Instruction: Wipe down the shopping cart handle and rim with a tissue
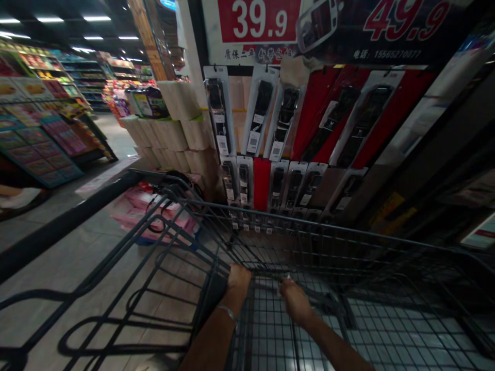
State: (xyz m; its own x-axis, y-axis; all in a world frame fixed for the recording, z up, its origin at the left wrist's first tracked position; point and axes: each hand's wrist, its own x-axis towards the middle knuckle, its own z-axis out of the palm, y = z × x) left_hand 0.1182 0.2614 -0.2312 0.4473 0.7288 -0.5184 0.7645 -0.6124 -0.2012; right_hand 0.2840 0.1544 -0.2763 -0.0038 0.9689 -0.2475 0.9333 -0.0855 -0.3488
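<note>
Reaching with both hands down into a dark wire shopping cart [327, 225], beside a rack of packaged black straps [263, 98].
The cart stands on the floor [162, 314], its long axis running left to right across the view, with the handle [65, 222] at the left and the basket stretching rightward. The left hand [238, 279] bends its fingers at the bars near the basket's far side; the right hand [294, 301], just apart from it, has curled fingers beside a small pale spot. How far open either grip is, or what it has hold of, I cannot tell.
</note>
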